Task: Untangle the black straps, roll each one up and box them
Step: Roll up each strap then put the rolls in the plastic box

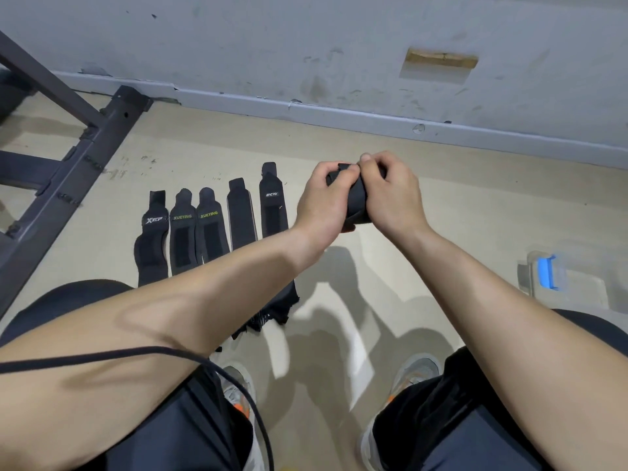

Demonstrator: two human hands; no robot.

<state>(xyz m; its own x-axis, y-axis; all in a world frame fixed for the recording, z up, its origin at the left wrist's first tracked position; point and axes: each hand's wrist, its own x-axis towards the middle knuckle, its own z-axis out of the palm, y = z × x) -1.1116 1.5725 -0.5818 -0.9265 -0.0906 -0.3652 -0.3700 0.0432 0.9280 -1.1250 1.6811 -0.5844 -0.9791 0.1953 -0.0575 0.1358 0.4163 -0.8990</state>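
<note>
Strap roll [356, 205] is gripped between left hand [323, 202] and right hand [390, 195], fingers curled; five straps [210, 229] are laid flat alongside.

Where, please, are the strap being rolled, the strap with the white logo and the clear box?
Strap being rolled [356, 207]: head view, on the black roll's exposed side.
Strap with the white logo [152, 243]: head view, just below its logo.
Clear box [546, 271]: head view, on its blue clip.
</note>
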